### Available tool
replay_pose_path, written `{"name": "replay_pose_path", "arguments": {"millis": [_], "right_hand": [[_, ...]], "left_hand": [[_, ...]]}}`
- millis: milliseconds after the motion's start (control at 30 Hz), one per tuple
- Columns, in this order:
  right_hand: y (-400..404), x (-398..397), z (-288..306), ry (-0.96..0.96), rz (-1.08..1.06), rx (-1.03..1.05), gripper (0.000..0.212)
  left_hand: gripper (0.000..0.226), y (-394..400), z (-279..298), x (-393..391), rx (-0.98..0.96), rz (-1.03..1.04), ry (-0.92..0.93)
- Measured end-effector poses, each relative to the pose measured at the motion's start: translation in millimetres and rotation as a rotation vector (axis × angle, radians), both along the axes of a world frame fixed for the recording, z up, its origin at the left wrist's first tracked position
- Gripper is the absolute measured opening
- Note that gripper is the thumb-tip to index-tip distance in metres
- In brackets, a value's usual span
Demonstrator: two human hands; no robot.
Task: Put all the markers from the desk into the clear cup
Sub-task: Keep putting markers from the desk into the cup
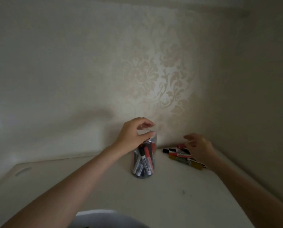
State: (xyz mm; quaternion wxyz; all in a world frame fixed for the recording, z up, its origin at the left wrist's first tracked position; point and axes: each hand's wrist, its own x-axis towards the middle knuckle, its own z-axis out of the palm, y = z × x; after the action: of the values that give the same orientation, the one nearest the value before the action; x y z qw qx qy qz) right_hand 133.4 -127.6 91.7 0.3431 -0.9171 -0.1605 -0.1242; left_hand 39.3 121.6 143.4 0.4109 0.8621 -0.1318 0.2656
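Clearly the tall, narrow clear cup (143, 160) is the weak point, and it comes first when reading from the left. It stands upright on the pale bench (170, 203), close to the far wall, its long axis vertical and its mouth facing up. The left hand (132, 135) curls over its rim, thumb at the near edge and fingers arched above the opening; this grip looks loose, touching the rim rather than clamped on it, and I see no marker in it. Inside, a bundle of markers (143, 159) leans at mixed angles, black and red caps mostly upward, barrels slanting down toward the base.

If that hand presses sideways or lifts off sharply, the top-heavy cup could tip and spill what is already collected. Its fingers also partly cover the mouth, so a marker brought over could strike them or the rim and bounce onto the bench.

Further right, the loose markers (182, 156) lie flat in a small pile near the corner, just beside one another and partly stacked. Their long axes run roughly from far left to near right, with black caps pointing toward the cup. The right hand (198, 148) hovers over the pile, fingers spread and released, holding nothing that I can see. A hurried grab could roll the round barrels toward the right edge, or catch two at once and drop one on the way.
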Motion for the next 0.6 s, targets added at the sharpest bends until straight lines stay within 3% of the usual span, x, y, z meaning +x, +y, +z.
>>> {"name": "replay_pose_path", "arguments": {"millis": [100,200,433,500,600], "right_hand": [[-58.7,6.5,-41.8,0.095,-0.13,-0.116,0.027],[-101.9,8.1,-70.2,0.158,-0.221,-0.265,0.037],[-138.3,17.3,-103.9,0.137,-0.173,-0.241,0.04],[-137.9,17.8,-107.1,0.103,-0.192,-0.149,0.037],[-133.4,20.0,-110.9,0.09,-0.176,-0.193,0.04]], "left_hand": [[0.024,-50.0,1.9,11.1,0.07,-0.179,0.08],[0.033,-90.7,-23.5,36.1,0.211,-0.264,0.296],[0.066,-121.2,-113.4,94.0,0.599,-0.046,0.483],[0.063,-123.1,-125.5,102.9,0.646,0.027,0.465],[0.05,-122.4,-135.5,110.8,0.649,0.103,0.447]]}}
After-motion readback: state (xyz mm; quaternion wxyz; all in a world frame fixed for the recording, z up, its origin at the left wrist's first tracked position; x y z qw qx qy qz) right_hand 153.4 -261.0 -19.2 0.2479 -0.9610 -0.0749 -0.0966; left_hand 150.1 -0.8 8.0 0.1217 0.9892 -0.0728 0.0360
